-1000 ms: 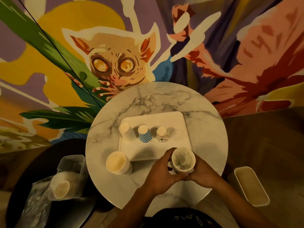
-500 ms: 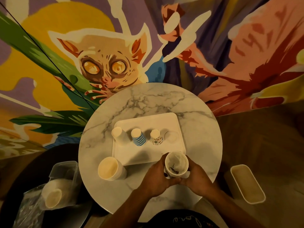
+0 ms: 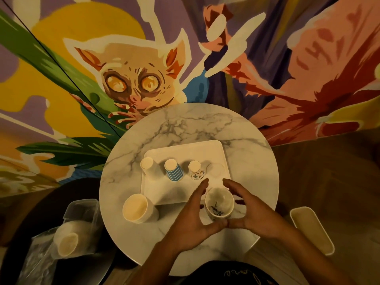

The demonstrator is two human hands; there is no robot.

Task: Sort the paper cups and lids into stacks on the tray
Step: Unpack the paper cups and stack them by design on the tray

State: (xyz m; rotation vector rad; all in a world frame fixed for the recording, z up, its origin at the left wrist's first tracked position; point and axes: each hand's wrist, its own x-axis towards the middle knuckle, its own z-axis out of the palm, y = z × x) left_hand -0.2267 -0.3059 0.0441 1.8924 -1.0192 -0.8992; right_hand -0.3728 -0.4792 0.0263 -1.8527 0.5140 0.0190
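Observation:
A white tray (image 3: 205,149) lies on the round marble table (image 3: 246,161). On it stand three upside-down cup stacks: plain white (image 3: 148,166), blue-striped (image 3: 173,170) and patterned (image 3: 196,171). A clear lid (image 3: 215,169) lies to their right. An upright patterned paper cup (image 3: 219,204) stands at the tray's front right corner. My left hand (image 3: 191,223) and my right hand (image 3: 253,212) flank it with fingers straight and spread. Both thumbs meet near its near side. A larger plain cup (image 3: 135,207) stands upright on the table left of the tray.
A clear plastic box (image 3: 80,214) and a bag with more cups (image 3: 66,241) sit on a dark round seat at the lower left. A cream oblong bin (image 3: 311,229) stands on the floor to the right. A painted wall rises behind the table.
Both hands gripped the patterned cup before; now their fingers have opened away from its sides. The cup stands at the tray's front right corner.

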